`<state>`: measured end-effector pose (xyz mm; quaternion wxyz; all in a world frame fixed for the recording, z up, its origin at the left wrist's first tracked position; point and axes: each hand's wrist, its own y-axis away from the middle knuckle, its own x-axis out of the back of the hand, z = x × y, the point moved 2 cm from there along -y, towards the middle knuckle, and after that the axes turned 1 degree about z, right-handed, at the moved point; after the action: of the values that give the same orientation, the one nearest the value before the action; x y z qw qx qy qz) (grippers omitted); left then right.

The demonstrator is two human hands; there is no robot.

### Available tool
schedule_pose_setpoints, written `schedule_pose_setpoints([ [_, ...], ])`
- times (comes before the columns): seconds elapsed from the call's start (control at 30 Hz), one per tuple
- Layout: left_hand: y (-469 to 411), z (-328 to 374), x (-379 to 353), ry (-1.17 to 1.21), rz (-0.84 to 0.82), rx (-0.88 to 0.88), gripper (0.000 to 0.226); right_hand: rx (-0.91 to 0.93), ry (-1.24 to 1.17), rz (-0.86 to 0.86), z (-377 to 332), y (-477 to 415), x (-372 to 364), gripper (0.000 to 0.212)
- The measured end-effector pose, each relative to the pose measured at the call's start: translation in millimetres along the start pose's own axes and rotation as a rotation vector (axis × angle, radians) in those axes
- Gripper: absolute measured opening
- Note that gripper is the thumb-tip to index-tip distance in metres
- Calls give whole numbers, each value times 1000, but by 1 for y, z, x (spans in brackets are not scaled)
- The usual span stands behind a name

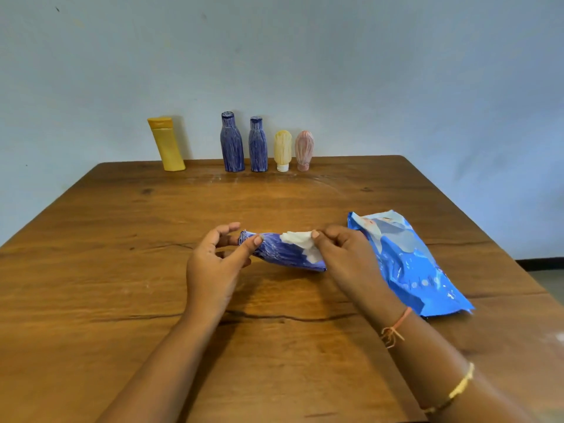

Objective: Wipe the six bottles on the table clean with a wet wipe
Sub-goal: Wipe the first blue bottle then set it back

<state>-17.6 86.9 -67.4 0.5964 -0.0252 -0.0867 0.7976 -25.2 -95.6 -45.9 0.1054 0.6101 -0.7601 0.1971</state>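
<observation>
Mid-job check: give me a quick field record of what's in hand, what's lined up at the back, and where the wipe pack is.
left hand: grips the cap end of the held blue bottle, lying sideways
right hand: presses the wet wipe on that bottle's body
back row, upright by the wall: yellow bottle, two blue bottles, pale yellow bottle, pink bottle
wipe pack: flat on the table, right of the hands

- A blue scribbled bottle lies on its side in the middle, held at the cap end and at the base end.
- A white wet wipe is crumpled and pressed on its upper side.
- At the far edge stand five bottles in a row: a yellow bottle that looks tilted, two blue bottles, a pale yellow tube and a pink tube, both tubes on their caps.
</observation>
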Motion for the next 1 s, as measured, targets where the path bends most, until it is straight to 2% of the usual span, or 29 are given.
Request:
schedule_pose_setpoints([
  [0.1,5,-4,-3,14,-33,-12,30,132,59,-20,-6,6,-19,17],
  [0.23,7,-9,-3,21,-59,-49,30,371,302,28,-9,16,-38,24],
  [0.3,6,-11,-1,34,-56,-58,30,417,298,-39,-9,20,-43,27],
  [0.4,4,-14,2,37,-62,-60,34,488,344,-218,-8,23,-45,44],
  [0.5,6,-14,3,19,-69,-76,34,458,435,-263,7,17,-34,54],
  [0.67,7,-12,3,3,-80,-108,36,174,456,-126,33,-3,-9,48],
  [0.73,6,-15,2,-33,-96,-115,39,125,462,-113,29,-4,-12,48],
  [0.8,6,-17,0,-48,-104,-131,39,176,467,-155,15,4,-23,51],
  [0.93,4,-20,2,-10,-100,-154,34,452,414,-326,-20,24,-49,59],
  [1.0,4,-19,3,-9,-100,-185,34,474,394,-364,-21,21,-48,59],
])
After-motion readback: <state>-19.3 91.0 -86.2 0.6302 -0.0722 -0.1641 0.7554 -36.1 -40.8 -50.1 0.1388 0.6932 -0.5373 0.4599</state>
